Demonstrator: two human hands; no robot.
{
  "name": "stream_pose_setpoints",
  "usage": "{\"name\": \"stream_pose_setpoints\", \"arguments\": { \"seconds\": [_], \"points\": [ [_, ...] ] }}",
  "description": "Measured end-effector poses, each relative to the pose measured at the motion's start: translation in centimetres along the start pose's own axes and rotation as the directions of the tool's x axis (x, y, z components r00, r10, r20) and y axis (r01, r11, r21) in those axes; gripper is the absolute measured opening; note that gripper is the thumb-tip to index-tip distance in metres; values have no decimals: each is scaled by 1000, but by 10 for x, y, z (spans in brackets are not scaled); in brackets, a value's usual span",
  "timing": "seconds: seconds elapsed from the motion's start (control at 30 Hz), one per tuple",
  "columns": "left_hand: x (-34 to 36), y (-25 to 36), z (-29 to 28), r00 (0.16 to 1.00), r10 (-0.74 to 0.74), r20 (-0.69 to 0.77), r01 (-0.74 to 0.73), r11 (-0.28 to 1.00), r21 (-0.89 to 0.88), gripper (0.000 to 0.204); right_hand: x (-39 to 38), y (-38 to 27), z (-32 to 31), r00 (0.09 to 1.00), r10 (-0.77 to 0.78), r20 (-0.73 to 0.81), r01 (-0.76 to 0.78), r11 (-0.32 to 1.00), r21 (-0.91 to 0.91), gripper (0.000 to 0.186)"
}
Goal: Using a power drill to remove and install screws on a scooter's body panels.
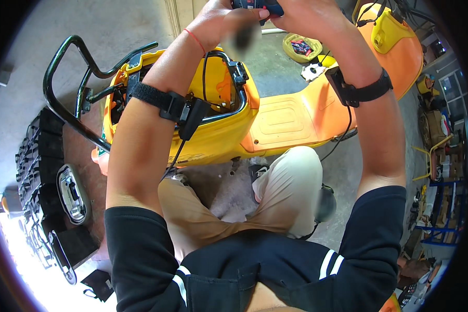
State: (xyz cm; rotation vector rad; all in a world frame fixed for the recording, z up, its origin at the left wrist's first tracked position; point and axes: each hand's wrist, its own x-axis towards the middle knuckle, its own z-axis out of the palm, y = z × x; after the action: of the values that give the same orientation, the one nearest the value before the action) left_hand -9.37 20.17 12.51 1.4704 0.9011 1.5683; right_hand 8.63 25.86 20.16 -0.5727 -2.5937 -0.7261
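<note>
L hand [222,18] + R hand [300,15]: fingers clamped on dk-blue device [254,5] (partly cropped). Yellow scooter [231,136] nearby; yellow dish [287,49] on floor [275,75], off scooter's far edge.

Grey floor [343,161] separates white glare [16,249] from blue shelving [436,229]

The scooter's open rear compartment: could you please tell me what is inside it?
A black cable runs down past the yellow wall, near an orange part. The left forearm and black strap cover the left of the compartment, so anything behind them cannot be seen.
</note>
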Motion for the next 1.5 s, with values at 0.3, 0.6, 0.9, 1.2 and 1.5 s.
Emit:
{"name": "stream_pose_setpoints", "arguments": {
  "seconds": [0.3,0.6,0.9,1.2,1.5],
  "points": [
    [-1,-6,2,1000,26,-11,-26,1000,-1,74,-2,2,-2,999,-33,-6,32,999,-8,41],
    [-1,-10,6,956,273,-110,-180,837,517,75,-6,2,-1,996,-69,-52,69,998,-3,43],
    [-2,-8,4,981,148,-124,-79,895,438,78,-4,4,4,999,-36,-23,36,999,-12,38],
    [-6,-3,4,981,145,-132,-74,899,432,79,-1,3,4,996,-64,-57,63,998,-22,34],
    [-2,-3,4,992,104,-72,-85,970,227,75,0,4,0,999,-46,-27,47,998,42,37]
  ]
}}
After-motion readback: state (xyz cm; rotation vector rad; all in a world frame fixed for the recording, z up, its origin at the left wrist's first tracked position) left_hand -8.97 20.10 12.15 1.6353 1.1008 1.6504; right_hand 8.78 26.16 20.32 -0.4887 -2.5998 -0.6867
